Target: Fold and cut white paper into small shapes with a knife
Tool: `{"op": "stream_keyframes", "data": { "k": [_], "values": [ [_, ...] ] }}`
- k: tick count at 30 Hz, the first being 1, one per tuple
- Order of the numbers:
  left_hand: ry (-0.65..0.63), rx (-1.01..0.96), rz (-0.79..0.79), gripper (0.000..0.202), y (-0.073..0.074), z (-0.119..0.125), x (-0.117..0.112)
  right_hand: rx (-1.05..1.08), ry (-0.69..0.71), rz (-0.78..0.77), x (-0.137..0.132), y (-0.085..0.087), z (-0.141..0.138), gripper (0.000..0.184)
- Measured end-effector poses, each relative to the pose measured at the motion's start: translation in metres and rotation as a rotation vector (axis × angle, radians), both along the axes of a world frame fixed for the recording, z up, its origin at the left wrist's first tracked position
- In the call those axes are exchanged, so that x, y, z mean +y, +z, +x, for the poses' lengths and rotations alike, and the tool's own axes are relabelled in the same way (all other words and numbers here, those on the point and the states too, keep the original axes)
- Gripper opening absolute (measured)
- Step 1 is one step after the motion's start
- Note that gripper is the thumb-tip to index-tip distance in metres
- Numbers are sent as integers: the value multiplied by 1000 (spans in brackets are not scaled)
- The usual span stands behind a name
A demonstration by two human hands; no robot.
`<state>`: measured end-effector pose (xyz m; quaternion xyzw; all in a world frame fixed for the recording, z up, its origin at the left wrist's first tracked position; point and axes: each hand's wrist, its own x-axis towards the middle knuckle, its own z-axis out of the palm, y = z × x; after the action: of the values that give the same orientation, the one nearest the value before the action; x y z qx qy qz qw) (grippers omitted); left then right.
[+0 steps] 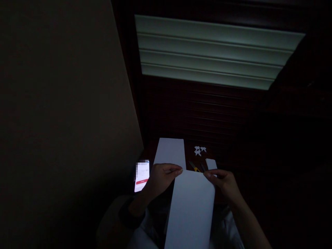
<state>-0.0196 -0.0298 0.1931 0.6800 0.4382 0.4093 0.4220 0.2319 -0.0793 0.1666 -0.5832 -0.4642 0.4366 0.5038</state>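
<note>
A long white sheet of paper (192, 207) hangs in front of me, reaching down to the bottom of the view. My left hand (162, 180) pinches its top left corner between thumb and fingers. My right hand (224, 181) pinches its top right corner. Both hands hover just above a dark wooden surface (228, 152). Beyond my left hand a second white sheet (169, 150) lies flat on that surface.
A lit phone (141, 175) lies to the left of my left hand. Small white paper cutouts (199, 150), a small white card (211, 163) and a tool with a yellow part (194, 166) lie past the hands. A pale wall (64, 103) stands at left.
</note>
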Motion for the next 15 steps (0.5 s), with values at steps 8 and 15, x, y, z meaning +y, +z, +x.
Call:
{"op": "stream_keyframes", "data": {
  "k": [8,15],
  "values": [
    [-6,3,5,15,-1,-1,-1,-24,78,-17,-3,5,-1,29],
    [-10,24,28,14,-3,-2,0,-102,84,-17,-4,9,0,30]
  ]
}}
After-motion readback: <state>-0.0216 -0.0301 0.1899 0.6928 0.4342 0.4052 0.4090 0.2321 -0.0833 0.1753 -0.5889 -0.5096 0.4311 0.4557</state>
